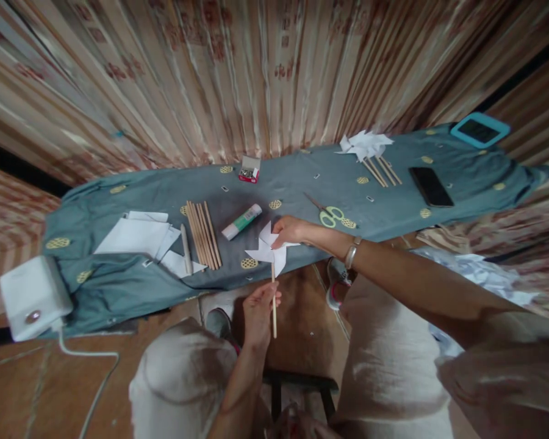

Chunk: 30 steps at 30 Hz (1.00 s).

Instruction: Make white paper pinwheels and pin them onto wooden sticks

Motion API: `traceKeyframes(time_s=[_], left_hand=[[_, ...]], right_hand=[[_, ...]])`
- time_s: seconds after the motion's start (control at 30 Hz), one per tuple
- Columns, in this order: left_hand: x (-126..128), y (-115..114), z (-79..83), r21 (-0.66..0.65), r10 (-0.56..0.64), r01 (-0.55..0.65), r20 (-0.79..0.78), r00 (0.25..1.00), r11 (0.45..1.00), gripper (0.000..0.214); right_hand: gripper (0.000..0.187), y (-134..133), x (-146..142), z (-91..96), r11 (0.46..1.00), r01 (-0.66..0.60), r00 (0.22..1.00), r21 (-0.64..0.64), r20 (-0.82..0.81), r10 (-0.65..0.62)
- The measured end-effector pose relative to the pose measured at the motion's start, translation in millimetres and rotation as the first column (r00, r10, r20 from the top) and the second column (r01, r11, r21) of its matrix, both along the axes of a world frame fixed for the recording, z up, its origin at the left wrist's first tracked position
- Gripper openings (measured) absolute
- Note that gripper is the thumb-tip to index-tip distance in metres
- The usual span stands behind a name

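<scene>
A white paper pinwheel (266, 251) on a thin wooden stick (274, 317) is held at the table's near edge. My left hand (260, 308) is closed around the stick below the paper blades. From the right, my right hand (289, 231) reaches in, its fingers pinching the pinwheel near its middle. A glue stick (241, 222) lies just beyond the pinwheel, and green-handled scissors (328, 214) rest to its right. Farther back stands a small open red box (249, 171) of small metal pieces.
Left on the blue cloth (119, 274) are white paper sheets (135, 235), a pale pen-like stick (185, 250) and several wooden sticks (204, 235). A white device (35, 299) with a cable sits at the far left. Finished-looking pinwheels (368, 146), a phone (430, 186) and a blue-framed device (480, 130) lie right.
</scene>
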<state>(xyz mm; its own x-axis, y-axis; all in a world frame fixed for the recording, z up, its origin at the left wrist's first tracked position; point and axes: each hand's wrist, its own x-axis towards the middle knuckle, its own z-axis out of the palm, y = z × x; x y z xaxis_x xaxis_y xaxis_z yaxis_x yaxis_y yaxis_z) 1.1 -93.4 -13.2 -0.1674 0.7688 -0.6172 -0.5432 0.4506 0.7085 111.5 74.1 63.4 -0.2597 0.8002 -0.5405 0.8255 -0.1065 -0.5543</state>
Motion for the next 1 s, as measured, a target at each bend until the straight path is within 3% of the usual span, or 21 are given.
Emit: traceKeyframes(time_s=[0.27, 0.53, 1.0], left_hand=[[1.0, -0.2, 4.1, 0.026, -0.013, 0.012, 0.030, 0.999, 1.000, 0.038], [2.8, 1.3, 0.5, 0.026, -0.004, 0.002, 0.090, 0.996, 1.000, 0.040], [0.9, 3.7, -2.4, 0.058, -0.072, 0.073, -0.009, 0.997, 0.996, 0.030]], right_hand=[[0.014, 5.6, -6.1, 11.2, 0.994, -0.105, 0.987, 0.013, 0.125, 0.103], [0.017, 10.7, -6.8, 0.5, 0.997, -0.079, 0.986, -0.014, 0.149, 0.080], [0.012, 12.3, -7.4, -4.5, 0.998, -0.027, 0.991, -0.061, 0.126, 0.034]])
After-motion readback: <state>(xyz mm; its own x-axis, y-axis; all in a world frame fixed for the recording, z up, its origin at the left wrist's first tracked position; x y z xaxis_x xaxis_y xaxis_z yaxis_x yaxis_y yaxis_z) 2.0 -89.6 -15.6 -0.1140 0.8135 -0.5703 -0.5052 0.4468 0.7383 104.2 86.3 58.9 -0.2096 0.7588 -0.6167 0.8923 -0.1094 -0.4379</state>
